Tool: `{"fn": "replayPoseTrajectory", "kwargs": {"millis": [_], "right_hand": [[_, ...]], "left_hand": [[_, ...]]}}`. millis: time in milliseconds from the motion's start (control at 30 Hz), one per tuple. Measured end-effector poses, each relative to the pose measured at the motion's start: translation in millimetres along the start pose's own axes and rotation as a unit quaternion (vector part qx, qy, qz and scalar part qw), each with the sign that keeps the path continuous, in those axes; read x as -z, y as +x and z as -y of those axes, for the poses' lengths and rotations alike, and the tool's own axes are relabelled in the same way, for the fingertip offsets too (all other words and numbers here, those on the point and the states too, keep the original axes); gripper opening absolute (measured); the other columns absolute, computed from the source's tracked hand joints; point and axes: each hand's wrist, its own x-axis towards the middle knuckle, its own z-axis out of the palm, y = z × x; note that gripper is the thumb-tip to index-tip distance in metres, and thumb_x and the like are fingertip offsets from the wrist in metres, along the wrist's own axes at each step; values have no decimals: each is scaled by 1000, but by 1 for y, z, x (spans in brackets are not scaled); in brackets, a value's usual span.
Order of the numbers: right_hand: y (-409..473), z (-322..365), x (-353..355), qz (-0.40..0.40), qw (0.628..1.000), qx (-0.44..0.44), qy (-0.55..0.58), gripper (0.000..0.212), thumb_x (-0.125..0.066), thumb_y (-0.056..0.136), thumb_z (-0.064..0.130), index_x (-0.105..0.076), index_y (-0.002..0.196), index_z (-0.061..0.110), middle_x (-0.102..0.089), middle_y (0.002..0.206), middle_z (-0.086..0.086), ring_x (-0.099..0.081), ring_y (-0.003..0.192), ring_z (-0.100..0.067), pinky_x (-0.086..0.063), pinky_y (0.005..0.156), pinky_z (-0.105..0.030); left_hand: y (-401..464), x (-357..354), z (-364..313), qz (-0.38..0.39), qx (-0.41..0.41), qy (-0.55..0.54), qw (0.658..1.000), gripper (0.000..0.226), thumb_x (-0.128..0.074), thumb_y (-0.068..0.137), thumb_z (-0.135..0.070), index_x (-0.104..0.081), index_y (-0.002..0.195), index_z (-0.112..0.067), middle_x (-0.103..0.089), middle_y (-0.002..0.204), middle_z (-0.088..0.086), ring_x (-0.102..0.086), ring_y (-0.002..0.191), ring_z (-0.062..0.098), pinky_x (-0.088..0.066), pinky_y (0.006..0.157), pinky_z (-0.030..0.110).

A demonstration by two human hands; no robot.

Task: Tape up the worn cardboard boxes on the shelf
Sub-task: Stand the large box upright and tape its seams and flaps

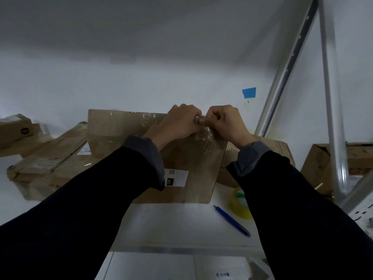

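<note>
White shelf (177, 223) carrying several brown cardboard boxes, all scuffed. Upright box (193, 162) at centre, leaning on a flatter box behind; glossy clear tape already along its top edge and down the right face, so judged partly done. Long flat box (50, 164) to the left, dented at the corner, some shiny film on it but extent of taping unclear. Two more at the edges: small box (16, 130) far left, open-flapped box (321, 166) far right behind the shelf upright, neither visibly taped; judged still to do.

Left hand (181, 122) and right hand (226, 122) meeting at the centre box's top right corner, both grips curled tight, pinching crinkled tape (207, 134) between them, seemingly pressing or tearing it; cannot tell which.

Yellowish tape roll (240, 207) lying on shelf just right of that box, partly hidden by right sleeve. Blue pen (232, 220) beside it.
</note>
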Motion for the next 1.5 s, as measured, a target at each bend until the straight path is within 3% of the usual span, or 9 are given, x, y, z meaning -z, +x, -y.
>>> {"fn": "replayPoseTrajectory", "kwargs": {"millis": [167, 333, 433, 567, 800, 967, 1167, 1267, 1500], "right_hand": [[-3, 1, 3, -19, 999, -16, 35, 15, -71, 91, 27, -73, 99, 14, -66, 64, 3, -54, 54, 0, -46, 56, -16], [-6, 0, -1, -44, 996, -35, 72, 16, -69, 93, 23, -72, 89, 8, -73, 83, -6, -63, 75, -15, -51, 71, -31], [-11, -5, 0, -32, 992, -64, 100, 12, -72, 90, 24, -71, 91, 12, -72, 88, -2, -63, 81, -15, -52, 73, -29], [-14, -9, -5, -55, 985, -104, 128, 8, -73, 89, 19, -72, 83, 13, -71, 83, -4, -62, 78, -12, -52, 73, -32], [-26, -11, -3, -114, 984, -94, 104, 20, -62, 97, 28, -71, 112, 18, -69, 94, 5, -61, 83, -1, -48, 76, -14], [-64, -61, -6, -195, 953, -197, 124, 17, -53, 98, 25, -61, 105, 12, -66, 92, -5, -61, 83, -16, -49, 74, -29], [-118, -136, -26, 5, 932, -362, -18, 19, -54, 96, 19, -65, 96, 3, -62, 85, -9, -62, 90, -32, -41, 71, -31], [-142, -152, -46, 162, 902, -395, -57, 37, -69, 91, 30, -66, 120, 7, -64, 115, -11, -60, 113, -32, -44, 84, -32], [-166, -152, -66, 300, 844, -381, -230, 24, -64, 91, 14, -62, 113, 4, -61, 120, -14, -59, 115, -30, -46, 92, -35]], "left_hand": [[-1, 7, 3, -12, -10, -105, 994, 23, -69, 94, -31, -71, 76, -16, -55, 60, -3, -47, 54, 13, -33, 56, 28], [0, 11, 3, -17, -17, -104, 994, 26, -68, 95, -29, -75, 79, -9, -62, 63, 10, -47, 55, 19, -33, 57, 30], [-4, 8, 2, -11, -6, -48, 999, 22, -73, 87, -31, -67, 96, -13, -59, 76, -3, -55, 76, 22, -36, 74, 35], [-12, 1, 0, 17, -5, 13, 1000, 62, -86, 68, -43, -43, 106, -21, -57, 86, -5, -50, 79, 20, -32, 82, 39], [-13, -2, 2, -12, -30, 58, 998, 50, -80, 75, -52, -46, 99, -24, -55, 89, -5, -54, 89, 25, -25, 83, 36], [-22, -22, 1, -78, -30, 39, 996, 97, -87, 68, -52, -39, 146, -19, -51, 133, 3, -45, 123, 25, -27, 107, 35], [-41, -43, -8, -181, -48, 3, 982, 101, -87, 74, -39, -32, 154, -14, -33, 156, 10, -29, 145, 28, -21, 123, 47], [-51, -49, -11, -215, -60, 1, 975, 83, -84, 78, -33, -42, 147, -15, -31, 159, 11, -23, 150, 29, -24, 123, 50], [-83, -63, -20, -267, -72, 6, 961, 24, -70, 85, -24, -60, 104, -14, -50, 120, 6, -47, 114, 20, -48, 89, 32]]}}
